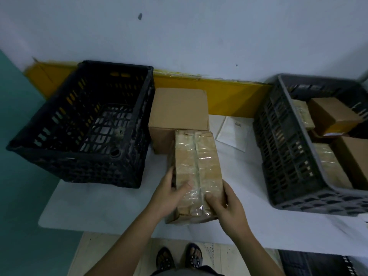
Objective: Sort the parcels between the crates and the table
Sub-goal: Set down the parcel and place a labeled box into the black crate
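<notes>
Low in the frame's centre, the left hand (170,193) and right hand (225,204) clamp curled fingers on the near end of a taped parcel (196,170) resting on the white table (103,204). Its long axis runs from the person toward the wall, far end touching a plain box (179,108). The step appears to be placing or lifting; next comes choosing the empty black crate (83,124) at left or the grey crate (294,148) holding boxes at right.

Grey crate (294,156) and its parcels (334,116) cut off at right edge. Printing on white sheet (233,134) too small to read. Black crate (79,124) rim blurred.
</notes>
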Demonstrator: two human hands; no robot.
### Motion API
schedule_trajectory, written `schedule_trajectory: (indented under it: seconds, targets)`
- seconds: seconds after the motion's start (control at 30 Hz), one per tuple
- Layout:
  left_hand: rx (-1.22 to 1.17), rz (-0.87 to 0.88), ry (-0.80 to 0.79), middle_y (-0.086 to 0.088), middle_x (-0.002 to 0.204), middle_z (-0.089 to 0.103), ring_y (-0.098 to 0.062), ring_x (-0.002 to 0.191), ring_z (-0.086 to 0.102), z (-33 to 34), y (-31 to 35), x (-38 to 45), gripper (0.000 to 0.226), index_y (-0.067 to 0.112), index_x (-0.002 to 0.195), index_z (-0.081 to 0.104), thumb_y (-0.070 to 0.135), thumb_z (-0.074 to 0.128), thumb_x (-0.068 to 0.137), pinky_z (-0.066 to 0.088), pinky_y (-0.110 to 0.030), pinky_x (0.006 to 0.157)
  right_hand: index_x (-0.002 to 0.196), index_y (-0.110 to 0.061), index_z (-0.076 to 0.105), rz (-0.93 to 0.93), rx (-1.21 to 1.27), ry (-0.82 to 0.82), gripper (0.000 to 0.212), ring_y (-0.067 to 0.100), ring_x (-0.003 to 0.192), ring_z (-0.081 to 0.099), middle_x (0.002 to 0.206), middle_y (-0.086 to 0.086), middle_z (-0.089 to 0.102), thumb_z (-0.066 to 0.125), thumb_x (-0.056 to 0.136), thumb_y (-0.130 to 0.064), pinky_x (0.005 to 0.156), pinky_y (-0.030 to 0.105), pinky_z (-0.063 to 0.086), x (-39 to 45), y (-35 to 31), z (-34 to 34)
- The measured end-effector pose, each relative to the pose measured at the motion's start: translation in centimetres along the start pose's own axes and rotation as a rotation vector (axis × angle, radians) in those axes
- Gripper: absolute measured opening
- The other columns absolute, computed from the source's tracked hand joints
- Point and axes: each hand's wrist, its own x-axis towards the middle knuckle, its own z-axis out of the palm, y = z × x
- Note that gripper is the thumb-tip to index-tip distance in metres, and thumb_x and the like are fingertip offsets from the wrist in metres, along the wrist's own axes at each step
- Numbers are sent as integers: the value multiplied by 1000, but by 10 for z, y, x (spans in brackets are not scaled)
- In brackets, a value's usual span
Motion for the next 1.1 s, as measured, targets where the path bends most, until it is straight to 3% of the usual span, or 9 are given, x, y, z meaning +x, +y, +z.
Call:
schedule_trajectory:
  seconds: [0.13,0.23,0.33,0.4,0.53,0.6,0.73,0.87,1.1]
  targets:
    - [-41,-51,-13,25,125,73,-1,115,71,-3,-7,2,46,48,142,58,43,74,99,58,-32,103,150,-40,56,-102,-41,79,54,2,129,63,143,-19,64,70,98,-40,95,21,55,-2,-2,-7]
    - [57,-39,63,25,139,60,-2,127,60,-2,-14,6,56,45,153,44,40,69,103,52,-28,106,157,-36,52,-170,-196,70,61,-3,137,51,153,-18,51,64,99,-51,96,5,46,-2,3,-3]
    - [258,67,229,19,153,40,-4,141,42,-5,-17,15,61,38,162,36,33,61,107,42,-31,114,155,-36,58,-189,-169,17,59,2,148,46,160,-21,48,48,105,-66,115,20,44,-1,11,5]
    - [361,115,252,14,157,39,-13,150,39,-6,-16,15,52,33,155,49,50,56,106,39,-39,122,146,-38,68,-141,-133,4,51,4,149,47,157,-22,54,45,107,-62,123,34,42,3,23,8]
    - [476,-32,124,12,175,13,-18,162,16,-5,-10,10,115,36,167,23,102,43,74,27,-56,128,153,-44,56,-107,-413,52,62,6,142,49,156,-17,49,51,100,-76,115,42,51,18,53,8]
    - [491,-49,119,12,172,25,-20,158,27,-12,-11,12,112,44,163,26,101,49,71,34,-56,125,155,-47,43,44,-411,35,80,12,139,52,157,-9,45,56,89,-90,111,45,54,24,64,3]
    - [322,-48,195,17,138,65,-13,126,62,-32,-15,12,60,53,139,58,75,53,83,53,-41,105,165,-47,23,245,-233,-133,103,17,135,58,152,-19,46,66,81,-90,104,38,55,27,64,0]
    - [337,-155,243,12,122,76,-14,105,71,-46,-35,13,34,45,136,67,47,54,105,59,-39,92,167,-45,20,99,-485,-71,90,15,121,63,156,-6,51,63,93,-74,95,36,58,27,67,4]
    - [542,-199,139,2,119,72,-13,87,68,-29,-58,24,62,43,166,20,30,46,110,56,-33,71,169,-39,11,14,-795,-38,87,26,127,58,158,0,45,43,94,-70,85,43,61,25,70,3]
